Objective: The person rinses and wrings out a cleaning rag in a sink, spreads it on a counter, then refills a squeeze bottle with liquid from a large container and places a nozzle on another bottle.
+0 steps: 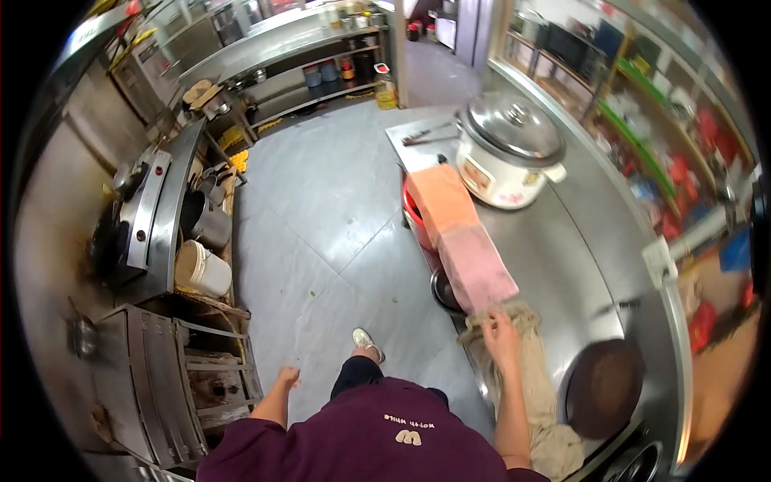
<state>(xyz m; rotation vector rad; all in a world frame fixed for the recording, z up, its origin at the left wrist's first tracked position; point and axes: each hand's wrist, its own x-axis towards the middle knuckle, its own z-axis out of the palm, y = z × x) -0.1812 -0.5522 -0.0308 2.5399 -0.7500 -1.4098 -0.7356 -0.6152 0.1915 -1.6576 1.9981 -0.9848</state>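
My left hand (289,376) hangs low over the floor at my left side. Its fingers are curled in and nothing shows in it. Above the steel counter on my right is my right hand (501,337), its fingers bent over the end of a crumpled tan cloth (533,367). Whether they grip the cloth is hard to see. Just beyond the fingertips lies a pink towel (479,265), with an orange towel (446,196) adjoining it along the counter's edge. A large rice cooker (512,150) with a steel lid stands farther back, beside the orange towel.
A round dark board (604,388) and a knife (623,306) lie on the steel counter (554,241). Under its edge are a red tub (414,208) and a dark pan (444,292). Left of the tiled floor (325,223) stand a gas stove (141,211) and a white bucket (208,271).
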